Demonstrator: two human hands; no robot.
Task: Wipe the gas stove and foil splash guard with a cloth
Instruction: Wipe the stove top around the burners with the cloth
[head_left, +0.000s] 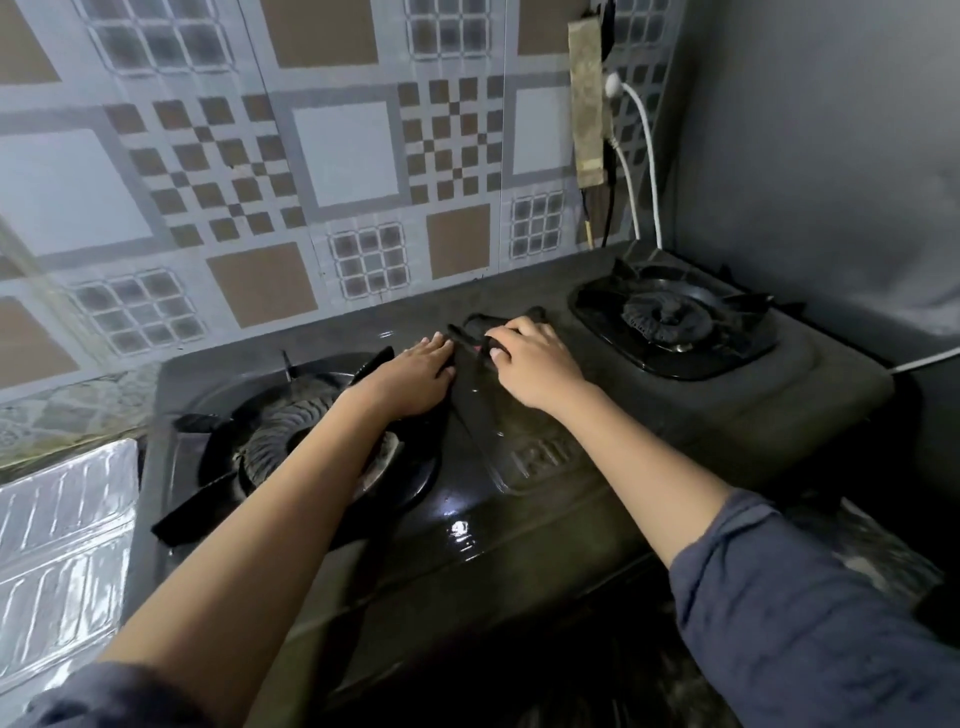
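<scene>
Both hands press a dark cloth (470, 332) onto the middle of the gas stove (545, 499) between its two burners, the left hand (421, 371) lying flat and released, the right hand (535, 358) curled in a grip on the cloth, while the foil splash guard (62, 551) stands at the stove's left edge.

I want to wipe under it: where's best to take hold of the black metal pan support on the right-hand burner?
Grip two opposite raised prongs of the black metal pan support, coming from above and the front: the prongs stand proud of the burner, and the grey wall closes off the right side.
</scene>
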